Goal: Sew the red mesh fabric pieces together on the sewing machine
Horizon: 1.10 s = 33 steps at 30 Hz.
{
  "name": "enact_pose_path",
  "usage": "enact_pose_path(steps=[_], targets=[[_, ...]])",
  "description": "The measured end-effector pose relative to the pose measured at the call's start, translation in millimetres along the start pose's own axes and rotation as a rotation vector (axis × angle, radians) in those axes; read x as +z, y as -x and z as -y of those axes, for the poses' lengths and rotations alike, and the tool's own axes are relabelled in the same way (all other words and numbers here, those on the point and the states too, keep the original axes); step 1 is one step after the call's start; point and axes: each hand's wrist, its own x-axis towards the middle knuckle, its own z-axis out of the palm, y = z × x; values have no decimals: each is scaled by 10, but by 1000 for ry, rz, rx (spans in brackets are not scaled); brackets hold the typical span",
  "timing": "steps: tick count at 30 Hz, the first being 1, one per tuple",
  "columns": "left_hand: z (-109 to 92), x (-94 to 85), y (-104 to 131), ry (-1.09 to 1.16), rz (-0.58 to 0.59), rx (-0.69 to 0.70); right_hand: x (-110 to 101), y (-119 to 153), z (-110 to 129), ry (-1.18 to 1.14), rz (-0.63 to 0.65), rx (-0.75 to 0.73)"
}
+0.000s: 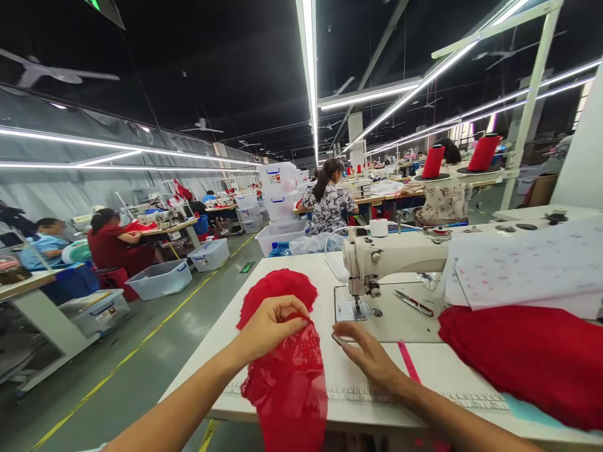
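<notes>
My left hand (273, 326) pinches the edge of a sheer red lace fabric piece (294, 389) between thumb and fingers. The cloth spreads over the white sewing table (221, 351) and hangs off its front edge. To the right, my right hand (367, 358) is apart from the cloth, its fingers loosely curved and parted from the thumb, with nothing visible in it. Just beyond that hand are the needle and presser foot of a white sewing machine (400, 254). Thread snips (414, 304) lie on the machine bed.
A heap of red fabric (522, 358) lies at the right, below a white printed sheet (527, 270) draped on the machine. A ruler strip (348, 395) and a pink strip (409, 361) are on the tabletop. Co-workers sit farther off; plastic bins (162, 279) stand along the aisle.
</notes>
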Motion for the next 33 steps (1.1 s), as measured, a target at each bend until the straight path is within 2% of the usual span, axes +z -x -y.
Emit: enact_pose_path(steps=[2,4,6,8,11,15,19,21,24,26,28,30,33], targets=[[63,88,-39,3,32,9,-25,-32,202,-276,8,-22],[106,157,-64,2,45,25,-43,-70,411,-425,98,-95],[132,207,-74,10,47,33,-53,-95,570,-463,194,-152],[149,238,-74,31,39,36,-43,-80,650,-437,234,-153],[174,253,-66,68,12,19,17,45,637,-375,280,-29],[241,217,-41,134,-34,-94,42,295,558,-354,439,154],[391,169,-47,131,7,-224,-121,432,526,-355,341,265],[483,169,-126,-28,56,-220,-201,451,490,-352,302,354],[596,209,-410,-334,120,-142,-247,425,389,-403,215,563],[647,257,-676,-445,133,-88,-248,375,307,-444,108,677],[679,325,-926,-524,94,-35,-255,315,229,-462,-5,741],[697,423,-1081,-607,17,19,-280,267,160,-497,-85,793],[725,649,-1045,-679,-40,67,-323,236,80,-598,-128,847]])
